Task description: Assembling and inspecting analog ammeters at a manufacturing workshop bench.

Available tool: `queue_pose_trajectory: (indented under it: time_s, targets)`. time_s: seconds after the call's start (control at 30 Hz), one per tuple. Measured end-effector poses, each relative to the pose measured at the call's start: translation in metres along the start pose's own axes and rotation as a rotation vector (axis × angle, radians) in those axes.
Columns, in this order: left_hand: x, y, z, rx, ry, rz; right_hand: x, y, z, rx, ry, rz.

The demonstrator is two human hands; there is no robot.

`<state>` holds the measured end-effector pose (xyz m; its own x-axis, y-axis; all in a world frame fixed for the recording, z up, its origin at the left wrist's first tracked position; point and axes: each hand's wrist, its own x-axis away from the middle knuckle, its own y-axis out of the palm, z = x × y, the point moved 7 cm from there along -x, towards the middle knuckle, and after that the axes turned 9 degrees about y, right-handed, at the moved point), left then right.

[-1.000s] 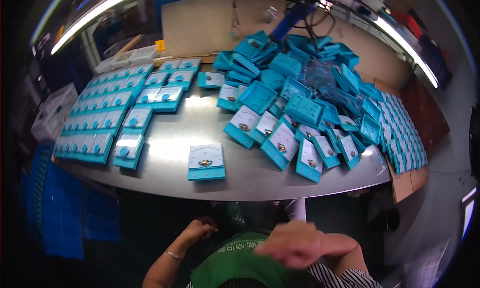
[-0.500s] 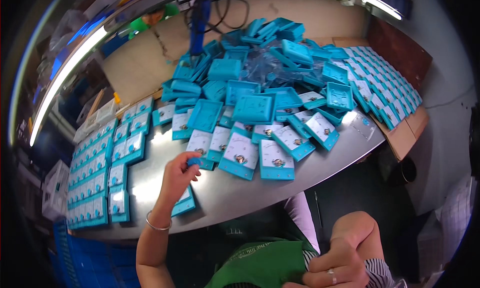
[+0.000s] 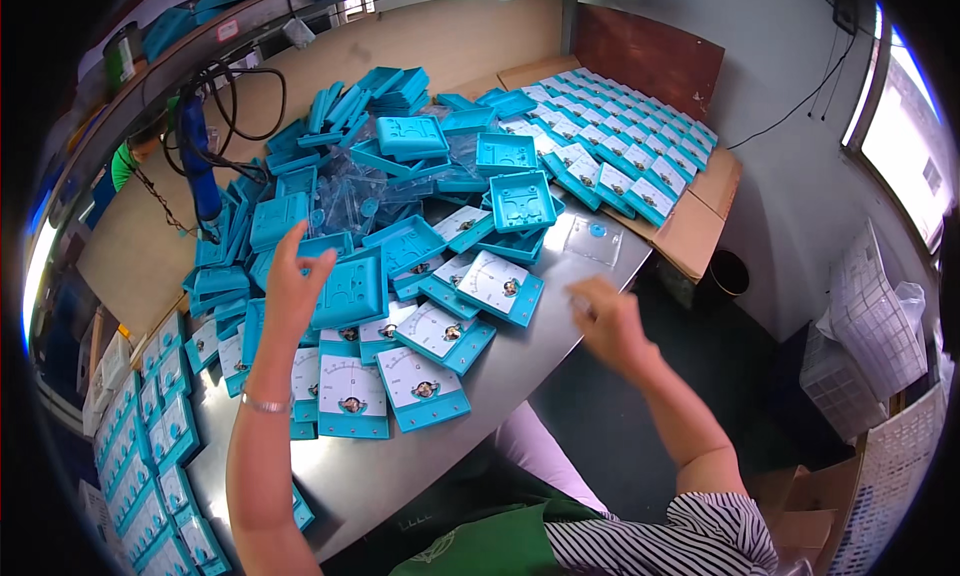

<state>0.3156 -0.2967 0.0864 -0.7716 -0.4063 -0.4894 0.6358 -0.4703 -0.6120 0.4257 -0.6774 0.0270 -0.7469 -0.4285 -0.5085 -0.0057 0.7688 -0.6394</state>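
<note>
My left hand (image 3: 292, 288) is raised over the pile, thumb and forefinger apart, with nothing visible between them. Below and beside it lie teal plastic housings (image 3: 352, 288). My right hand (image 3: 612, 321) is above the table's right edge, slightly blurred, fingers bent and apart and holding nothing I can see. Just beyond it a clear plastic cover (image 3: 592, 240) with a blue round part lies flat on the metal table (image 3: 520, 376). Between my hands are several teal meters with white dials, among them one meter (image 3: 500, 282) near my right hand and another meter (image 3: 424, 384) toward the front edge.
Rows of meters (image 3: 620, 141) stand on cardboard (image 3: 700, 216) at the back right. More covered meters (image 3: 140, 456) line the left side. A blue tool (image 3: 199, 166) hangs with a black cable. White baskets (image 3: 865, 316) stand at the right, by a dark bin (image 3: 727, 274).
The view has turned right. My left hand has moved from the front meters to over the housings; the blue knob it held no longer shows. My right hand has reached out from my lap.
</note>
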Motion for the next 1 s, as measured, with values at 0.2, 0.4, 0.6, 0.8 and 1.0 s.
queue_pose_trajectory:
  time_s: [0.2, 0.4, 0.6, 0.8, 1.0]
  targets:
    - [0.116, -0.082, -0.010, 0.143, 0.009, 0.018, -0.036, 0.010, 0.157, 0.454, 0.309, 0.022]
    - [0.296, -0.189, -0.045, 0.036, -0.262, 0.400, -0.010, -0.036, 0.062, 0.200, 0.173, 0.313]
    - [0.409, -0.169, -0.075, 0.151, -0.720, 0.383, 0.036, 0.079, -0.139, -0.776, 0.271, -0.673]
    - [0.379, -0.143, -0.083, 0.621, -0.948, 0.308, 0.091, 0.204, -0.227, -0.584, 0.176, -1.077]
    - [0.385, -0.134, -0.076, 0.777, -0.805, 0.345, 0.101, 0.194, -0.243, -0.315, -0.484, -0.467]
